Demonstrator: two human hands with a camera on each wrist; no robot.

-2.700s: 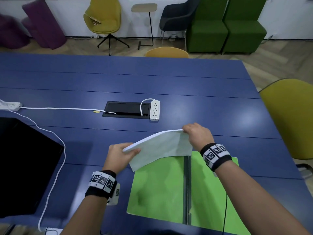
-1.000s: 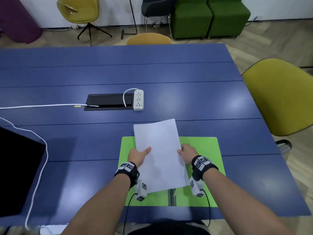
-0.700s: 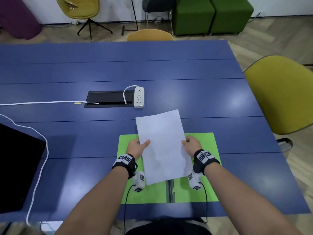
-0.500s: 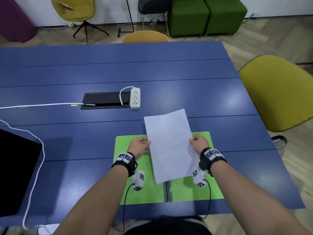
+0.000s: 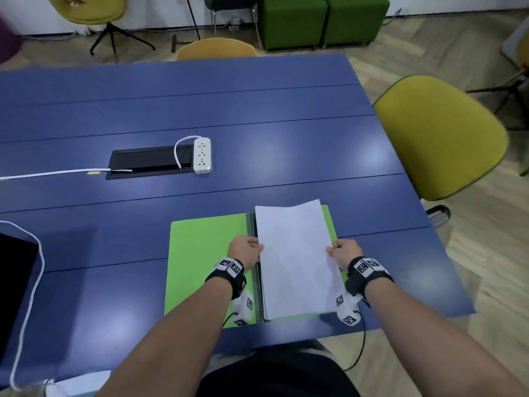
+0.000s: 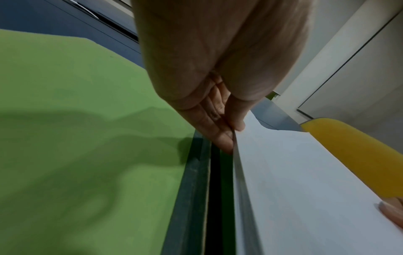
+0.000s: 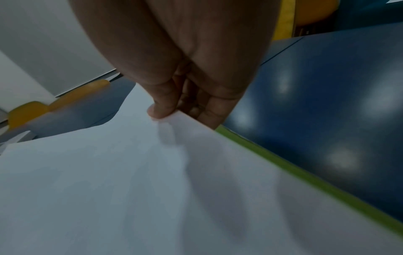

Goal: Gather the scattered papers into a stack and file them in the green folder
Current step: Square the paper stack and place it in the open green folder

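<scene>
The green folder [image 5: 203,253] lies open near the table's front edge, its dark spine [image 5: 252,224] running front to back. A stack of white papers [image 5: 294,259] covers the folder's right half. My left hand [image 5: 247,250] pinches the stack's left edge by the spine, thumb on top and fingers below, as the left wrist view shows on the stack [image 6: 305,189]. My right hand [image 5: 342,252] pinches the right edge the same way; in the right wrist view its thumb presses the papers [image 7: 130,181] above a strip of green folder [image 7: 305,176].
On the blue table [image 5: 257,138] a white power strip [image 5: 202,155] lies beside a black cable hatch [image 5: 148,164], its white cable [image 5: 57,173] running left. A dark screen [image 5: 14,296] sits at the left edge. A yellow chair [image 5: 438,136] stands to the right.
The stack, first held flexed in the air and then angled over the folder's middle, has moved right and squared up on the right half. Both hands still hold its side edges.
</scene>
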